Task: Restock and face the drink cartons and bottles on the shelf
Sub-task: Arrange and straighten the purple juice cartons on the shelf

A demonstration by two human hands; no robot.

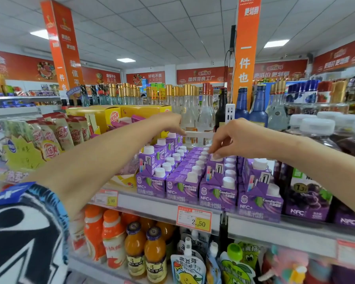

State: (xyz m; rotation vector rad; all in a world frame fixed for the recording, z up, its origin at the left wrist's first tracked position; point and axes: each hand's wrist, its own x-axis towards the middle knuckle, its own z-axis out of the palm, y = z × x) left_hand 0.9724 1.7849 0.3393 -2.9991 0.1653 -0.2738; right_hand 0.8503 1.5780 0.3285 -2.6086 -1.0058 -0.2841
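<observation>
right hand (232, 138): fingertips pinch the white cap of a purple carton (215, 170) directly beneath it | left hand (169, 123): fingers bent down over the rear carton (171, 141) just below, grip unclear | carton rows (184, 187): on the shelf (152, 208), below both hands

sleeve (39, 201): short, left arm | print: bold black-and-white graphic | edging: blue | forearms (103, 156): bare

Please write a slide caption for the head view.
Left hand and right hand reach over purple cartons; the right pinches a cap.
</observation>
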